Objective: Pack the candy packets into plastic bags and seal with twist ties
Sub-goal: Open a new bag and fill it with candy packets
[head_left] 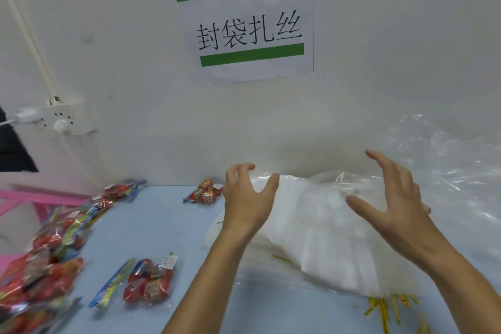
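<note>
your left hand point(248, 198) and right hand point(398, 198) hover with fingers point(376, 157) spread and released, gripping nothing, just above the stack of plastic bags point(320, 228) on the blue surface point(168, 225). left of the stack, a sealed bag point(151, 283) holds red candy packets; yellow twist ties point(385, 309) poke out from under the stack's near edge.

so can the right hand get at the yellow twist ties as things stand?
Probably only partly. The right hand hovers open above the stack of plastic bags, which lies over most of the twist ties. Only the ends poking out at the stack's near edge look free to pinch.
</note>
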`<move>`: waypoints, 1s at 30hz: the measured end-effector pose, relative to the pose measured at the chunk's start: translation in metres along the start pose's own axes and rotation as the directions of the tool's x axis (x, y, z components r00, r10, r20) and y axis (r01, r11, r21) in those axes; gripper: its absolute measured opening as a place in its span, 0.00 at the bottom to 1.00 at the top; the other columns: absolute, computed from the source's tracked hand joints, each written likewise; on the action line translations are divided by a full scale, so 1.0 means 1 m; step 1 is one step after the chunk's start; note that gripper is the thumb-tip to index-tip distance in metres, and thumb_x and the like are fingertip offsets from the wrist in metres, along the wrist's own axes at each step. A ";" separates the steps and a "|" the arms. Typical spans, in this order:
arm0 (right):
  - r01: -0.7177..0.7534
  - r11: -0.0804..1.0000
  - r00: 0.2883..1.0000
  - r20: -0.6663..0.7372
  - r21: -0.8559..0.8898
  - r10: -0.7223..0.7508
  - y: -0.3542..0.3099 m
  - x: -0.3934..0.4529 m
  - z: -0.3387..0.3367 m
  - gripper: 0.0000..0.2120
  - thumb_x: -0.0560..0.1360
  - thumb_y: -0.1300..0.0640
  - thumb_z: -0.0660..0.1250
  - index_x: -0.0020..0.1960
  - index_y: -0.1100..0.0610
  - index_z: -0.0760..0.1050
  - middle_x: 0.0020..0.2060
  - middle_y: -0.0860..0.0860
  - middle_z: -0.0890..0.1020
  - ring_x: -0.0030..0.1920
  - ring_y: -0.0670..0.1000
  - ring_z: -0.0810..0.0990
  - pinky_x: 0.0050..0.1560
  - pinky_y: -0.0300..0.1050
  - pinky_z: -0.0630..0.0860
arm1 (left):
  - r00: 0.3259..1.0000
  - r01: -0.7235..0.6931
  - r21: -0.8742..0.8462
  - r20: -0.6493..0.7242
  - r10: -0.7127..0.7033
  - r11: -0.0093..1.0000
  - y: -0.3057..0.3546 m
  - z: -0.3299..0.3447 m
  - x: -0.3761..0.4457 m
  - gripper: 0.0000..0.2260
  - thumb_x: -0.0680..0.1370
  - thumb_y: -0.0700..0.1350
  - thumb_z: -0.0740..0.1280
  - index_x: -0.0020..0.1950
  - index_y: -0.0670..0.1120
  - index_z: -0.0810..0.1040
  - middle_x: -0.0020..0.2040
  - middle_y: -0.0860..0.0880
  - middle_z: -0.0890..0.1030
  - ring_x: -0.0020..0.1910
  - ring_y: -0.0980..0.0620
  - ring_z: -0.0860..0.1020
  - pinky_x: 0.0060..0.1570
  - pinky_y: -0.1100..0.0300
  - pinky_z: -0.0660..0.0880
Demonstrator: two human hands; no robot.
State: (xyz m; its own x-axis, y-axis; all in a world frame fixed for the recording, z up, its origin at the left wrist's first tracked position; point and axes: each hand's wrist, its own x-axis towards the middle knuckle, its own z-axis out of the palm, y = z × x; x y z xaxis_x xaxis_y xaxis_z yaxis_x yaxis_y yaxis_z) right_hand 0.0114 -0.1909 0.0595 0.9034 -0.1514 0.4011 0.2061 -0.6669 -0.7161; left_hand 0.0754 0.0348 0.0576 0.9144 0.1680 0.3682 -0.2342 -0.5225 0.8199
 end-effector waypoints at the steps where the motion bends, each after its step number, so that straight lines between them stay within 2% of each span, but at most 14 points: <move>1: 0.021 1.000 0.999 -0.049 -0.002 -0.021 -0.002 0.000 -0.001 0.36 0.67 0.33 0.61 0.73 0.32 0.55 0.74 0.45 0.59 0.75 0.50 0.58 0.72 0.61 0.55 | 1.000 0.006 0.090 -0.019 -0.005 0.996 -0.008 -0.008 0.011 0.20 0.78 0.56 0.67 0.68 0.51 0.71 0.71 0.52 0.64 0.71 0.50 0.63 0.61 0.61 0.61; 5: 0.106 0.993 0.976 -0.195 0.057 -0.093 -0.014 -0.002 0.004 0.36 0.66 0.36 0.55 0.74 0.38 0.61 0.70 0.45 0.64 0.74 0.47 0.58 0.67 0.54 0.55 | 0.998 0.066 0.404 -0.004 -0.070 0.913 -0.054 -0.031 0.052 0.21 0.80 0.52 0.65 0.71 0.50 0.69 0.74 0.50 0.63 0.73 0.45 0.61 0.68 0.46 0.66; 9: 0.197 0.968 0.963 -0.218 0.159 -0.160 -0.022 -0.005 0.019 0.31 0.68 0.40 0.57 0.71 0.36 0.60 0.64 0.40 0.67 0.69 0.40 0.60 0.66 0.49 0.54 | 0.970 0.084 0.623 0.126 -0.206 0.778 -0.107 -0.039 0.085 0.17 0.83 0.52 0.57 0.71 0.51 0.69 0.75 0.49 0.65 0.73 0.41 0.63 0.67 0.42 0.67; 11: 0.237 0.954 0.957 -0.212 0.183 -0.197 -0.024 -0.007 0.026 0.29 0.69 0.40 0.57 0.69 0.33 0.58 0.64 0.39 0.68 0.68 0.37 0.60 0.66 0.46 0.54 | 0.954 0.085 0.655 0.162 -0.250 0.750 -0.129 -0.041 0.095 0.16 0.84 0.54 0.53 0.71 0.53 0.69 0.76 0.50 0.63 0.74 0.39 0.61 0.68 0.42 0.66; 16: 0.304 0.943 0.940 -0.204 0.135 -0.273 -0.021 -0.009 0.037 0.25 0.71 0.43 0.57 0.68 0.34 0.61 0.64 0.39 0.71 0.67 0.39 0.64 0.66 0.44 0.60 | 0.967 0.082 0.707 0.114 -0.228 0.703 -0.155 -0.044 0.109 0.17 0.83 0.55 0.60 0.69 0.51 0.68 0.66 0.45 0.71 0.62 0.38 0.73 0.57 0.49 0.72; 18: 0.308 0.942 0.933 -0.233 0.130 -0.273 -0.020 -0.008 0.041 0.24 0.71 0.45 0.59 0.67 0.37 0.64 0.63 0.41 0.72 0.66 0.43 0.66 0.65 0.35 0.61 | 0.981 0.096 0.676 0.059 -0.184 0.731 -0.148 -0.045 0.110 0.15 0.83 0.55 0.58 0.66 0.48 0.70 0.61 0.43 0.73 0.58 0.38 0.74 0.53 0.49 0.72; 19: 0.304 0.944 0.931 -0.248 0.126 -0.267 -0.020 -0.008 0.042 0.22 0.72 0.48 0.60 0.66 0.39 0.66 0.62 0.42 0.73 0.65 0.44 0.67 0.63 0.32 0.62 | 0.985 0.126 0.623 0.012 -0.171 0.772 -0.142 -0.046 0.109 0.15 0.83 0.56 0.58 0.63 0.48 0.71 0.58 0.43 0.74 0.56 0.38 0.75 0.53 0.49 0.73; 21: 0.303 0.947 0.922 -0.284 0.108 -0.263 -0.021 -0.008 0.045 0.20 0.72 0.54 0.62 0.64 0.46 0.71 0.58 0.45 0.76 0.62 0.47 0.71 0.59 0.35 0.66 | 0.981 0.194 0.430 -0.100 -0.167 0.882 -0.122 -0.048 0.101 0.15 0.82 0.59 0.58 0.58 0.49 0.73 0.53 0.45 0.78 0.52 0.39 0.78 0.52 0.49 0.76; 23: 0.317 0.941 0.906 -0.331 0.116 -0.265 -0.026 -0.008 0.045 0.14 0.72 0.58 0.62 0.56 0.49 0.76 0.49 0.44 0.79 0.53 0.46 0.76 0.51 0.36 0.70 | 0.965 0.234 0.122 -0.153 -0.214 0.965 -0.092 -0.050 0.085 0.16 0.81 0.61 0.57 0.54 0.50 0.73 0.49 0.48 0.83 0.49 0.41 0.81 0.53 0.47 0.78; 24: 0.311 0.938 0.909 -0.336 0.156 -0.245 -0.029 -0.008 0.044 0.10 0.73 0.59 0.62 0.51 0.49 0.78 0.43 0.43 0.81 0.48 0.44 0.79 0.46 0.34 0.71 | 0.956 0.251 -0.071 -0.137 -0.258 0.965 -0.075 -0.052 0.075 0.15 0.81 0.60 0.57 0.53 0.50 0.74 0.47 0.48 0.84 0.47 0.41 0.82 0.51 0.46 0.80; 26: 0.217 0.934 0.955 -0.261 0.283 -0.142 -0.038 -0.007 0.044 0.11 0.76 0.59 0.62 0.43 0.48 0.81 0.36 0.42 0.83 0.41 0.43 0.82 0.38 0.32 0.73 | 0.942 0.295 -0.398 -0.030 -0.333 0.869 -0.044 -0.054 0.052 0.13 0.81 0.52 0.56 0.55 0.46 0.75 0.44 0.49 0.85 0.39 0.44 0.84 0.41 0.50 0.82; 27: 0.126 0.930 0.984 -0.166 0.346 -0.072 -0.045 -0.007 0.045 0.11 0.78 0.60 0.63 0.44 0.48 0.82 0.36 0.43 0.84 0.39 0.43 0.83 0.38 0.34 0.74 | 0.934 0.319 -0.524 0.035 -0.354 0.790 -0.030 -0.054 0.038 0.13 0.81 0.49 0.56 0.55 0.44 0.76 0.41 0.50 0.83 0.35 0.45 0.83 0.35 0.53 0.81; 29: -0.113 0.867 0.992 0.099 0.485 0.074 -0.053 -0.010 0.054 0.07 0.79 0.52 0.67 0.55 0.49 0.81 0.41 0.45 0.86 0.44 0.44 0.84 0.42 0.43 0.77 | 0.921 0.361 -0.712 0.171 -0.350 0.602 -0.004 -0.053 0.004 0.11 0.80 0.46 0.57 0.48 0.43 0.77 0.35 0.50 0.80 0.32 0.45 0.81 0.32 0.54 0.80; 30: -0.244 0.800 0.962 0.242 0.548 0.128 -0.055 -0.012 0.060 0.14 0.77 0.45 0.68 0.60 0.49 0.78 0.46 0.45 0.86 0.49 0.47 0.84 0.45 0.47 0.79 | 0.918 0.378 -0.763 0.235 -0.321 0.524 0.007 -0.050 -0.014 0.11 0.79 0.46 0.58 0.43 0.44 0.76 0.32 0.50 0.79 0.32 0.45 0.81 0.33 0.54 0.80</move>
State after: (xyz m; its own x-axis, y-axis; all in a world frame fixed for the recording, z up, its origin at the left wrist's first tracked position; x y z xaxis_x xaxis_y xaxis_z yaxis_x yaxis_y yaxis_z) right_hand 0.0116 -0.1081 0.0595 0.9863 -0.0538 0.1560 0.1503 -0.0972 -0.9839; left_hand 0.0446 0.0707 0.0803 0.9917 0.1256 -0.0281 -0.0285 0.4274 0.9036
